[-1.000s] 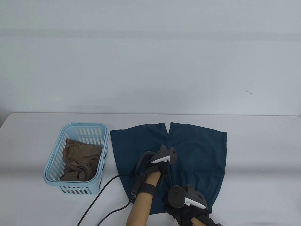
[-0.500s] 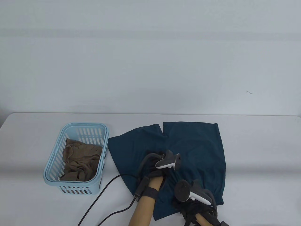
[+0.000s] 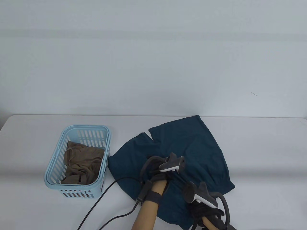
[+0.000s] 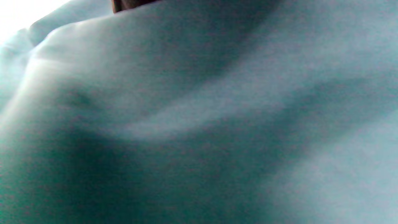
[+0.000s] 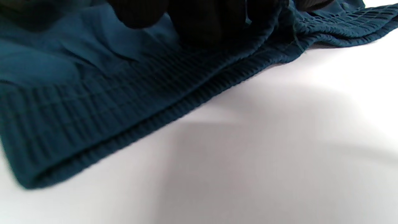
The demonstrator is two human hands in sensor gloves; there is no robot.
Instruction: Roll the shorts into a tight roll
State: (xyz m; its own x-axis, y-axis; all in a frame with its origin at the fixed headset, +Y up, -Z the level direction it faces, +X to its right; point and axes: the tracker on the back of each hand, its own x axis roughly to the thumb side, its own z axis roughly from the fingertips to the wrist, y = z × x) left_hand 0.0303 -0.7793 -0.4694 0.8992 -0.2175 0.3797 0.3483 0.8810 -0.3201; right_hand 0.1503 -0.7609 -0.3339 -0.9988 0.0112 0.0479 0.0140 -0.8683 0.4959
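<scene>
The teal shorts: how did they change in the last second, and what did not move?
The teal shorts turned on the table: the leg ends swung toward the table view's right and far side, the waistband end toward its lower edge. The right hand moved right and nearer, fingers on the waistband. The left hand shifted only slightly on the middle. The blue basket and brown cloth stayed.

Black sensor gloves on both hands (image 3: 159,173), grey-white trackers (image 3: 171,164), black cable (image 3: 105,195).
</scene>
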